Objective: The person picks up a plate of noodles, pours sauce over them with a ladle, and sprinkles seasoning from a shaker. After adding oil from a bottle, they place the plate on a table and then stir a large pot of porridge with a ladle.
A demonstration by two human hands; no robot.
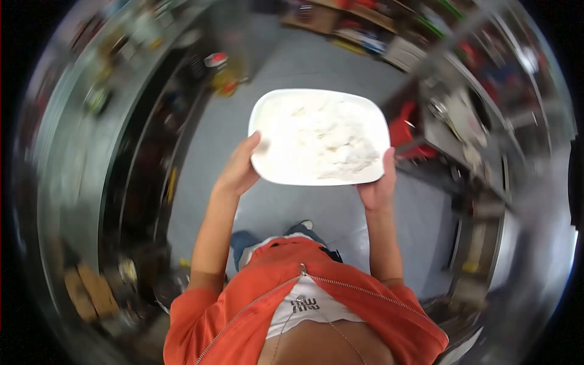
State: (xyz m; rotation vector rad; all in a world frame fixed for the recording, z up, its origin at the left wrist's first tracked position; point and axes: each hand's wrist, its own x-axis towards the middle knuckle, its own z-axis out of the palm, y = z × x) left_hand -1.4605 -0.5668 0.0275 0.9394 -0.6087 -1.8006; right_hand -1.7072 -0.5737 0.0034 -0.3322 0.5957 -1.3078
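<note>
A white rectangular tray (280, 172) with rounded corners is held up in front of me, above the floor. White powder that looks like flour (347, 143) lies in it, heaped and lumpy toward the right side. My left hand (240, 167) grips the tray's left end, thumb over the rim. On the opposite end my right hand (380, 182) holds the lower right corner, its thumb along the edge. The fingers of both hands are mostly hidden under the tray.
Grey floor (201, 158) runs beneath and ahead. Along the left stands a long metal counter (79, 164), with a large bottle (224, 82) of yellow liquid near its far end. To the right are a red bucket (404, 129) and a worktop (447, 137) with utensils. Shelves (365, 15) stand at the back.
</note>
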